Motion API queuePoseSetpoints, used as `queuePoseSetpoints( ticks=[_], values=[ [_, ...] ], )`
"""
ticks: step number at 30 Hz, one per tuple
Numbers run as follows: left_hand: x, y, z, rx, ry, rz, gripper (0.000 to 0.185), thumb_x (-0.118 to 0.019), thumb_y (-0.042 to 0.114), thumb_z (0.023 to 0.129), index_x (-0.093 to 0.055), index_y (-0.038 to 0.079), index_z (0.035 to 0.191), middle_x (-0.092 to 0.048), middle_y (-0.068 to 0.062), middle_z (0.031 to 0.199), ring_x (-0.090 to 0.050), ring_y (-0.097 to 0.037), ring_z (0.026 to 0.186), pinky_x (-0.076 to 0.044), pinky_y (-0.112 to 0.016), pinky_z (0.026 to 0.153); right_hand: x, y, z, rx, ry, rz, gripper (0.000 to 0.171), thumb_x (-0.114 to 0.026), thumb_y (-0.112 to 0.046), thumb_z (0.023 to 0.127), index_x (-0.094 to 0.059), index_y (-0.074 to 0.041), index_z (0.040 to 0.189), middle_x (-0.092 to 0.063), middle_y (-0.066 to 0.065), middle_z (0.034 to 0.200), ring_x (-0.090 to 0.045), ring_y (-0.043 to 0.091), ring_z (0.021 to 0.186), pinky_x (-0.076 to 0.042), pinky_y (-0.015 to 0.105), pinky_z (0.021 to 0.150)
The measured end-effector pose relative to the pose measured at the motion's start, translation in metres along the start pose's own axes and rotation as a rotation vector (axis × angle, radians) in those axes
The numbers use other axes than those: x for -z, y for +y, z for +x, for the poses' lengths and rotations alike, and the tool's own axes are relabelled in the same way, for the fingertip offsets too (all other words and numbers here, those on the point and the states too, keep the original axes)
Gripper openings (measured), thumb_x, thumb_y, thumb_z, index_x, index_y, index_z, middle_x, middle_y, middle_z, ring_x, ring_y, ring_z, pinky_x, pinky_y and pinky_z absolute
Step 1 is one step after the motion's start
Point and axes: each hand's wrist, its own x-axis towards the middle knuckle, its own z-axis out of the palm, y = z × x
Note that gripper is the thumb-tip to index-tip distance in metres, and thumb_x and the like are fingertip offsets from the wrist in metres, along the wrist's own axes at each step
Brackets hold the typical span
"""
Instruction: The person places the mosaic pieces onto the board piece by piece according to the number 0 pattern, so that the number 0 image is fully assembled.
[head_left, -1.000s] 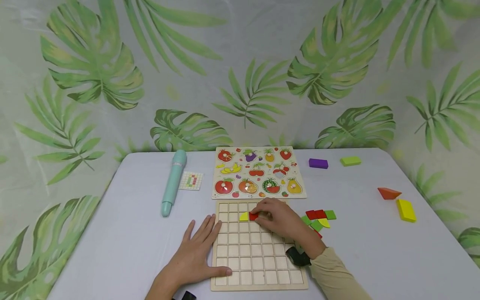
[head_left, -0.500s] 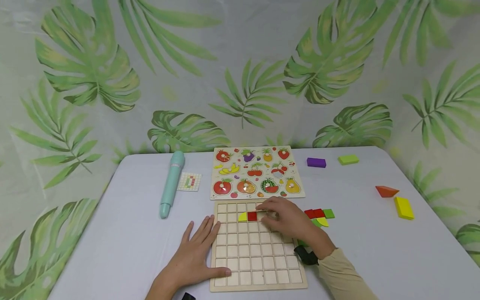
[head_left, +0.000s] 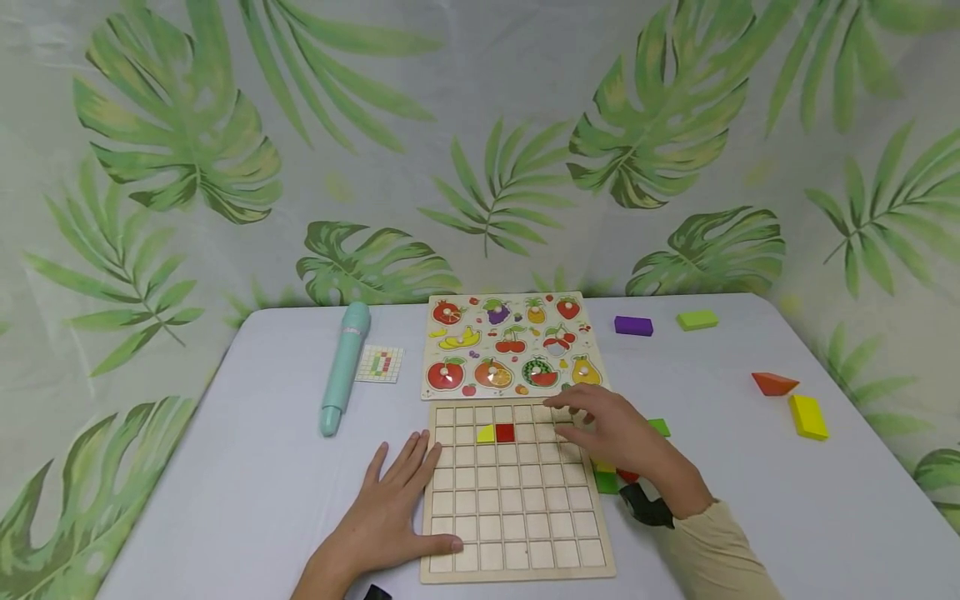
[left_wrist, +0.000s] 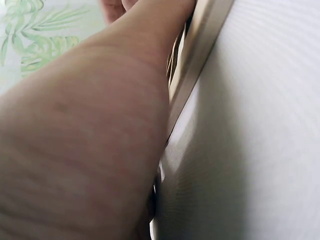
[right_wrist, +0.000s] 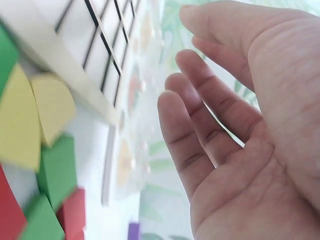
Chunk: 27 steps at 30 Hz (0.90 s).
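A wooden grid board [head_left: 495, 503] lies flat on the white table. In its second row a yellow piece with a rounded corner [head_left: 486, 433] sits beside a red square tile [head_left: 505, 432]. My left hand [head_left: 393, 508] rests at the board's left side, fingers straight and thumb on its edge. Over the board's upper right my right hand [head_left: 611, 429] hovers, fingers loosely bent and apart. The right wrist view shows its bare palm [right_wrist: 245, 190] holding nothing. Green tiles [right_wrist: 57, 165], a yellow piece [right_wrist: 19, 120] and red tiles [right_wrist: 74, 210] lie right of the board, partly hidden by that hand in the head view.
Behind the board lies a fruit puzzle [head_left: 480, 358]. A teal microphone-like stick [head_left: 345, 367] and a small pattern card [head_left: 380, 364] lie at left. Purple [head_left: 633, 325], light green [head_left: 697, 319], orange [head_left: 774, 383] and yellow [head_left: 808, 417] blocks lie at right.
My right hand has let go of the red square tile, which stays beside the yellow piece, and has moved right toward the loose tiles. The left hand has stayed in place.
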Motion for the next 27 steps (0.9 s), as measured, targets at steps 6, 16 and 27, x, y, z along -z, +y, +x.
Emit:
queuePoseSetpoints(
  ticks=[6,16,27],
  values=[
    [-0.001,0.001,0.000,0.017,-0.011,-0.010,0.127,-0.059,0.093,0.071,-0.025,0.014,0.165,-0.015,-0.006,0.173,-0.008,-0.024,0.161,0.003,-0.058,0.127,0.016,0.012,-0.008,-0.015,0.018,0.002,0.036,-0.077,-0.014,0.094,-0.070,-0.013,0.130,-0.071,0.004,0.122,-0.063,0.020,0.103,-0.060,0.033,0.082],
    [0.001,0.002,0.000,0.012,-0.010,-0.009,0.126,-0.060,0.091,0.072,-0.025,0.014,0.165,-0.015,-0.006,0.173,-0.009,-0.025,0.161,0.003,-0.057,0.127,0.028,0.036,-0.019,-0.068,-0.048,0.039,0.035,-0.079,-0.017,0.092,-0.072,-0.012,0.126,-0.071,0.002,0.119,-0.064,0.018,0.097,-0.058,0.025,0.077],
    [-0.001,0.000,0.000,0.002,0.001,0.002,0.126,-0.060,0.091,0.072,-0.024,0.014,0.165,-0.014,-0.006,0.173,-0.008,-0.024,0.161,0.003,-0.056,0.127,0.052,0.066,-0.037,-0.254,-0.146,0.022,0.038,-0.084,-0.022,0.087,-0.072,-0.014,0.122,-0.071,-0.001,0.113,-0.059,0.019,0.098,-0.055,0.023,0.076]
  ],
)
